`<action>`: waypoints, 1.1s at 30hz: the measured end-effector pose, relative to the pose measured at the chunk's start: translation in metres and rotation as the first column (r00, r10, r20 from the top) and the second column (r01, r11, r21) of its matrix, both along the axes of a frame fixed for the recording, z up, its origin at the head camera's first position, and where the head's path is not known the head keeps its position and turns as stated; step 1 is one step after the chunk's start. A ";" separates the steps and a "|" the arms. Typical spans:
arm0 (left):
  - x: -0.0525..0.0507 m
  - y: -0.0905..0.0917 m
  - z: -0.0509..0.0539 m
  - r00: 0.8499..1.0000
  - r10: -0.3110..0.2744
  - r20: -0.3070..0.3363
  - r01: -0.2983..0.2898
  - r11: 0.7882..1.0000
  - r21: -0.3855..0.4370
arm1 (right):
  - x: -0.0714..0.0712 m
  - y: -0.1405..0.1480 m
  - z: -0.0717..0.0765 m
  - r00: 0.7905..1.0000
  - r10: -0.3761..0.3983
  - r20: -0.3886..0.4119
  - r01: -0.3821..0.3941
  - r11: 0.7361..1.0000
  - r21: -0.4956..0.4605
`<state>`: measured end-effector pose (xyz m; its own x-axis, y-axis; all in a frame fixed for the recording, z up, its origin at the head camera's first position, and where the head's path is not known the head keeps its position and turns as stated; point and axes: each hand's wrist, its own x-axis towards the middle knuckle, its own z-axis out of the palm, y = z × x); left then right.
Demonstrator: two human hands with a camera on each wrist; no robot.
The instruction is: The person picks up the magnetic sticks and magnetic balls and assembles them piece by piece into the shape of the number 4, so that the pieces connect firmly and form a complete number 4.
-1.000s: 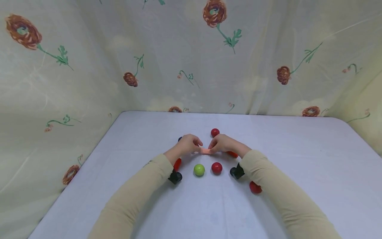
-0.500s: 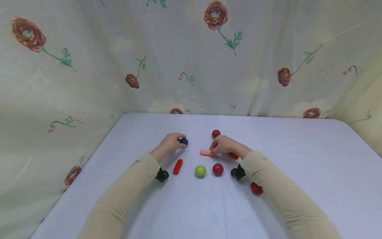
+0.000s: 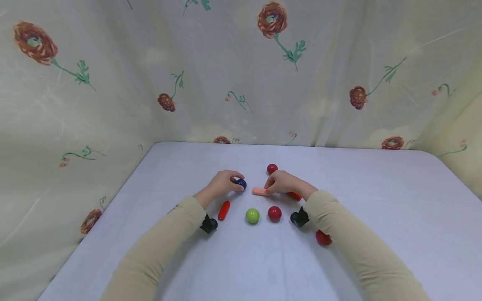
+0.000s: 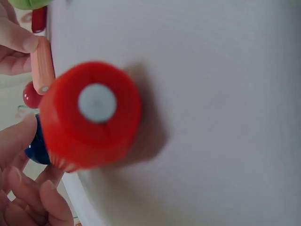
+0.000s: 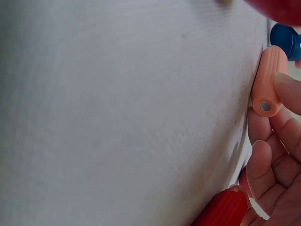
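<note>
My left hand (image 3: 223,182) grips a dark blue ball (image 3: 242,183) between thumb and fingers, just left of a peach-coloured ridged rod (image 3: 258,191). A small gap separates ball and rod in the head view. The rod's right end is pinched by my right hand (image 3: 282,182); in the right wrist view a round metal disc shows in the near end of the rod (image 5: 269,82). Below my left hand lies a red rod (image 3: 224,210), whose pale disc end fills much of the left wrist view. Another red rod (image 3: 295,195) is partly hidden by my right wrist.
A green ball (image 3: 252,215) and a red ball (image 3: 274,213) sit nearer me on the white table (image 3: 241,267). Another red ball (image 3: 272,168) stands beyond my right hand. A further red ball (image 3: 323,238) is partly covered by the right sleeve. Floral cloth (image 3: 211,75) hangs behind the table.
My left hand went from the peach rod's left end out to the blue ball, took hold of it and moved it right, closer to the rod. The right hand stays on the rod.
</note>
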<state>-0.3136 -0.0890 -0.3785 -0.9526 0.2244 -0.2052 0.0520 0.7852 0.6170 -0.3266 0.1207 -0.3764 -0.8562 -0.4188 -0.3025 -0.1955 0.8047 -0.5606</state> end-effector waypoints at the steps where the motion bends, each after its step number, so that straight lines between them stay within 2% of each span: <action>1: 0.000 0.001 0.000 1.000 0.000 0.002 0.000 1.000 -0.002 | 0.000 0.000 0.000 1.000 -0.002 -0.001 0.002 1.000 0.000; 10: 0.004 0.004 -0.002 0.999 -0.039 0.012 0.039 0.999 -0.011 | 0.002 0.000 -0.001 1.000 -0.021 0.005 0.021 1.000 -0.009; 18: 0.007 0.000 -0.004 0.998 -0.034 0.054 0.033 0.999 0.005 | 0.003 -0.001 0.002 1.000 -0.008 -0.011 0.008 1.000 0.008; 25: 0.008 0.000 -0.006 0.998 -0.044 0.036 0.044 0.999 0.014 | 0.007 -0.001 0.007 1.000 0.002 -0.010 -0.002 1.000 0.018; 33: 0.015 0.003 -0.004 0.997 -0.074 0.005 0.074 0.997 0.002 | 0.007 -0.001 0.006 0.999 0.051 -0.017 -0.051 0.999 -0.012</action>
